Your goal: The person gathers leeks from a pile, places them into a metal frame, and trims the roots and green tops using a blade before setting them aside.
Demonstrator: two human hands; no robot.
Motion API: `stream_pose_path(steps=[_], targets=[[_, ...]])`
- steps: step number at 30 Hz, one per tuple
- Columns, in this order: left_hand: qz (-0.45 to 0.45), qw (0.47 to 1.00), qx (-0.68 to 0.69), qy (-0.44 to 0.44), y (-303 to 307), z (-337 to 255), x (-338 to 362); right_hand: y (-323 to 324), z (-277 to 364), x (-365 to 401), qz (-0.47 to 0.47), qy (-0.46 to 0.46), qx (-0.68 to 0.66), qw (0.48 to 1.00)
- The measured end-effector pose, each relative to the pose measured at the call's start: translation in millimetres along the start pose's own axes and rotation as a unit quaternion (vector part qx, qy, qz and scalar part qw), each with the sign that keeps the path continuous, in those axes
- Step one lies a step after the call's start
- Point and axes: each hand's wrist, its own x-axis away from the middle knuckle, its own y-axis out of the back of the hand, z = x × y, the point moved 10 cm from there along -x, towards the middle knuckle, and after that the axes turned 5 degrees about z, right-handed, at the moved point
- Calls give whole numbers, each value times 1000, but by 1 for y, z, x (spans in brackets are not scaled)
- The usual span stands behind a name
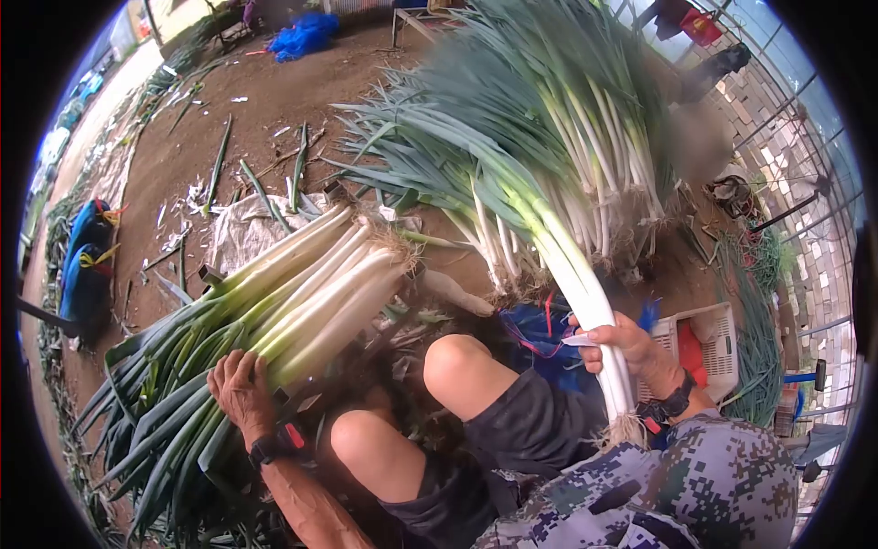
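My right hand (622, 343) is closed round the white stems of a few long leeks (585, 293). Their roots hang near my lap and their green leaves point up and away. A small pale flat piece (578, 339), blade or peel, sticks out by the fingers. On the left lies a pile of leeks (315, 284), roots toward the middle and leaves toward the lower left. My left hand (242, 393) rests on this pile where white turns to green, its fingers laid over the stalks. Whether they grip any stalk is hard to see.
A large heap of leeks (549, 137) stands on the soil ahead. Beneath the left pile's roots lies a whitish sack (247, 233). A white plastic crate (722, 339) is at my right. Blue netting (304, 37) and loose leaves lie farther off.
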Motion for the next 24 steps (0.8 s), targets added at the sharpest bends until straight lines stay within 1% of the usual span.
stream_pose_path(steps=[2, 4, 8, 10, 11, 13, 14, 16, 17, 18, 20, 22, 23, 24], targets=[[10, 1000, 19, 9, -5, 2, 0, -45, 17, 15, 34, 19, 4, 999], [16, 1000, -8, 10, -6, 3, -2, -78, 32, 27, 58, 41, 23, 997], [-7, 1000, -6, 12, -2, 1, -1, -132, 64, 28, 97, 111, 95, 984], [-6, 1000, -6, 19, -1, 0, 0, -162, 81, 15, 126, 151, 154, 968], [-6, 1000, -6, 19, -2, 1, 0, -176, 89, 7, 113, 165, 200, 959], [-6, 1000, 1, 27, -2, 3, 1, -204, 102, -18, 139, 201, 307, 920], [-4, 1000, 6, 29, -4, 4, 1, -217, 108, -31, 150, 219, 358, 895], [-15, 1000, 6, 27, -3, 3, 3, -240, 123, -64, 128, 268, 487, 821], [-19, 999, 4, 28, -2, 2, 3, -256, 134, -85, 148, 365, 588, 706], [-25, 999, 1, 29, 0, 2, 3, -275, 143, -103, 131, 445, 631, 622], [-29, 999, -4, 23, 0, 1, 3, -313, 150, -136, 97, 500, 659, 553], [-16, 999, -8, 29, 3, -3, 1, -349, 132, -168, 190, 546, 637, 510], [-16, 999, -8, 27, 7, -7, 1, -375, 117, -162, 210, 577, 632, 473], [-22, 1000, -6, 21, 13, -10, 1, -389, 99, -176, 227, 556, 643, 475]])
